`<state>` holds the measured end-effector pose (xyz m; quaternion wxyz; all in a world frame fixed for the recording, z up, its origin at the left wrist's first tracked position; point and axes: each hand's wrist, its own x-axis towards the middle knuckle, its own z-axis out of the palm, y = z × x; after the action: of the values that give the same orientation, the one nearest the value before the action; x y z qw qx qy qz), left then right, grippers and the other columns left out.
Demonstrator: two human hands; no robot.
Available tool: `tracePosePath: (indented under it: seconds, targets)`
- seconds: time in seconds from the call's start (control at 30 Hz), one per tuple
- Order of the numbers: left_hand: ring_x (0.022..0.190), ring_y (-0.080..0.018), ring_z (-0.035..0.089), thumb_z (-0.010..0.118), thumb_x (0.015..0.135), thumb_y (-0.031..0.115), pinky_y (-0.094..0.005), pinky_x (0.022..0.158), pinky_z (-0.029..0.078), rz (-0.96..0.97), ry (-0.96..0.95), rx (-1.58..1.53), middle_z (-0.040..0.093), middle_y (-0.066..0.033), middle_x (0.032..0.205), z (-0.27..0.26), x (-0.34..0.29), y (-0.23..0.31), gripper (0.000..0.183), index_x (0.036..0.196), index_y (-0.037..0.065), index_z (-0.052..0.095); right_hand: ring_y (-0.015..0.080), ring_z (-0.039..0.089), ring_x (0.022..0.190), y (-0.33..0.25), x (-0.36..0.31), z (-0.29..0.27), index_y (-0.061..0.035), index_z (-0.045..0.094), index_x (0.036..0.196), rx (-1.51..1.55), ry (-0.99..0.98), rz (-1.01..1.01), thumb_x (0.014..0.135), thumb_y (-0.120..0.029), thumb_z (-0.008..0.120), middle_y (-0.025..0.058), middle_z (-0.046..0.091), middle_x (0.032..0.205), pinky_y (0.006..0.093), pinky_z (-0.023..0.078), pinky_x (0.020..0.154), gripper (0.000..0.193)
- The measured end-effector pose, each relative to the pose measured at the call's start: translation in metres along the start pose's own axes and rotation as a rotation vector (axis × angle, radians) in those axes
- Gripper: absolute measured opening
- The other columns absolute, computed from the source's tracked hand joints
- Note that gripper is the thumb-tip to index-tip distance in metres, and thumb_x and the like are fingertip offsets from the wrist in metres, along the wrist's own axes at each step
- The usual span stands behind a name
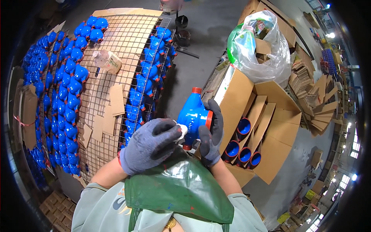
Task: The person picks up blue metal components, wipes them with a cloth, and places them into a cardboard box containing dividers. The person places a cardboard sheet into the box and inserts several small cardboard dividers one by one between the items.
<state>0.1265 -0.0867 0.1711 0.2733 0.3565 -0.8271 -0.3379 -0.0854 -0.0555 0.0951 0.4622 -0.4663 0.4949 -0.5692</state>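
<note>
My right hand [212, 133], in a dark grey work glove, grips a blue water meter body [193, 116] from its right side, with fingers around its red-rimmed round opening. The body stands tilted in front of my chest, one red pipe end up and the other down. My left hand [150, 145], gloved in grey with red stains, is closed on a small white cloth [182, 132]. That cloth touches the left side of the blue body.
On the left, a wire mesh rack [102, 89] bears cardboard pieces, a plastic bottle [107, 61] and many blue bodies [69, 112]. To the right, an open carton [284, 131] holds several blue bodies between cardboard dividers. A clear plastic bag [266, 54] lies behind it.
</note>
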Motion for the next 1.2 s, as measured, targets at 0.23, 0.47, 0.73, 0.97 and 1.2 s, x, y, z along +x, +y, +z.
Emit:
tracePosePath:
  seconds: [0.23, 0.47, 0.73, 0.97, 1.2]
  targets:
    - [0.099, -0.0300, 0.062, 0.070, 0.080, 0.013, -0.0449, 0.088, 0.050, 0.043, -0.057, 0.377, 0.063, -0.0084, 0.109, 0.024, -0.001, 0.003, 0.043, 0.123, 0.017, 0.065, 0.0266, 0.049, 0.130, 0.004, 0.000, -0.006, -0.0003, 0.039, 0.148, 0.080, 0.029, 0.064, 0.095, -0.028, 0.064, 0.0157, 0.048, 0.144, 0.0402, 0.037, 0.112, 0.065]
    - [0.102, -0.0287, 0.061, 0.069, 0.080, 0.017, -0.0445, 0.088, 0.050, 0.119, -0.104, 0.511, 0.062, -0.0072, 0.113, 0.033, 0.004, 0.000, 0.044, 0.123, 0.022, 0.066, 0.0227, 0.051, 0.123, 0.005, -0.002, -0.007, 0.0006, 0.042, 0.143, 0.133, 0.066, 0.170, 0.095, -0.024, 0.063, 0.0149, 0.051, 0.138, 0.0375, 0.042, 0.107, 0.058]
    - [0.102, -0.0307, 0.060, 0.069, 0.081, 0.019, -0.0445, 0.088, 0.050, 0.119, -0.141, 0.488, 0.060, -0.0096, 0.114, 0.036, 0.008, -0.002, 0.044, 0.124, 0.020, 0.065, 0.0214, 0.051, 0.121, 0.017, -0.004, -0.015, -0.0005, 0.045, 0.141, 0.133, 0.097, 0.180, 0.094, -0.024, 0.064, 0.0128, 0.053, 0.133, 0.0370, 0.041, 0.105, 0.056]
    - [0.091, -0.0343, 0.063, 0.068, 0.081, 0.017, -0.0421, 0.078, 0.052, -0.040, -0.112, 0.330, 0.061, -0.0134, 0.104, 0.042, 0.011, -0.021, 0.034, 0.115, 0.010, 0.067, 0.0201, 0.049, 0.124, 0.003, -0.014, -0.064, -0.0027, 0.047, 0.142, -0.022, 0.306, 0.121, 0.093, -0.022, 0.065, 0.0100, 0.052, 0.137, 0.0343, 0.038, 0.108, 0.056]
    - [0.089, -0.0369, 0.066, 0.061, 0.095, 0.026, -0.0438, 0.077, 0.052, -0.587, 0.008, 0.652, 0.067, -0.0168, 0.098, -0.018, -0.111, -0.154, 0.023, 0.105, 0.007, 0.066, 0.0284, 0.047, 0.129, 0.008, -0.032, -0.235, -0.0039, 0.048, 0.141, -0.642, 0.662, -0.035, 0.086, -0.018, 0.073, 0.0135, 0.050, 0.140, 0.0410, 0.036, 0.112, 0.062]
